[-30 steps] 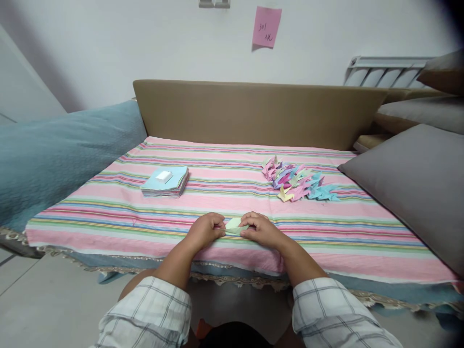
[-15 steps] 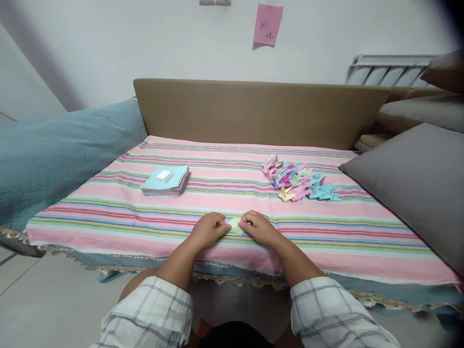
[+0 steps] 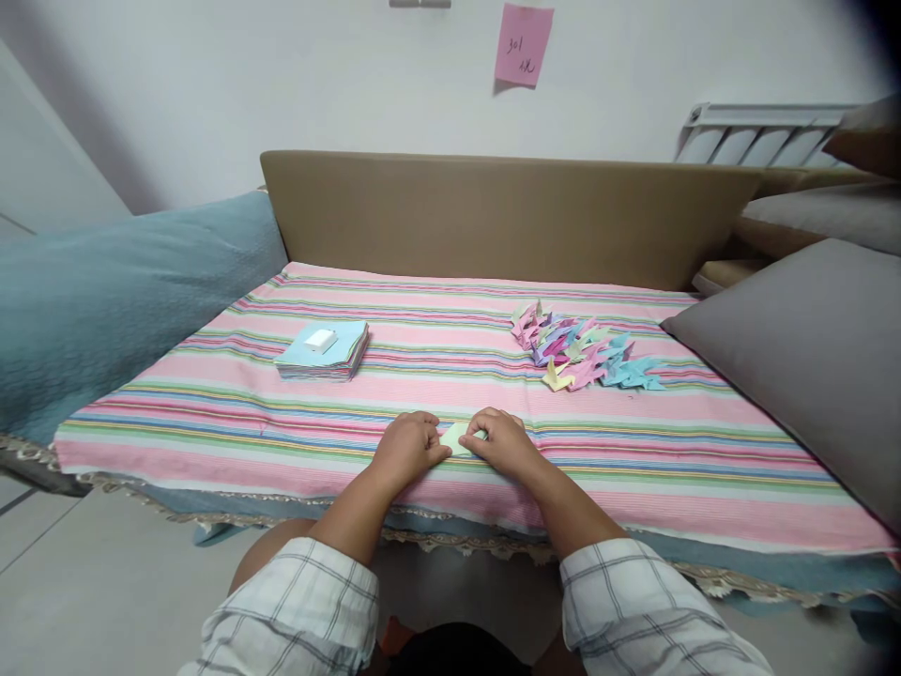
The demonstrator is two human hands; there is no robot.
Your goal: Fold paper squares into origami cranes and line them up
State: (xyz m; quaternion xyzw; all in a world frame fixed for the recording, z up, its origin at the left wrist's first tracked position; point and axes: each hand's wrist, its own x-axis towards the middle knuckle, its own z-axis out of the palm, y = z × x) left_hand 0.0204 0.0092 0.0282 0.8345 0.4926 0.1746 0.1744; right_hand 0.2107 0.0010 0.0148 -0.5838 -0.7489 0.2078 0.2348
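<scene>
I see the pale green folded paper (image 3: 457, 437) lying near the front edge of the striped cloth (image 3: 633, 441), pinched from both sides: my left hand (image 3: 408, 448) and my right hand (image 3: 503, 443) both curl their fingertips down onto it and cover most of it. What shows of its long axis runs left to right; I cannot tell which way its tip points. Farther back on the left sits a stack of coloured paper squares (image 3: 324, 350) with a small white block (image 3: 320, 339) on top. Back right lies a heap of folded paper cranes (image 3: 581, 350), near the grey cushion (image 3: 809, 347). Nothing stands between my hands and either pile.
</scene>
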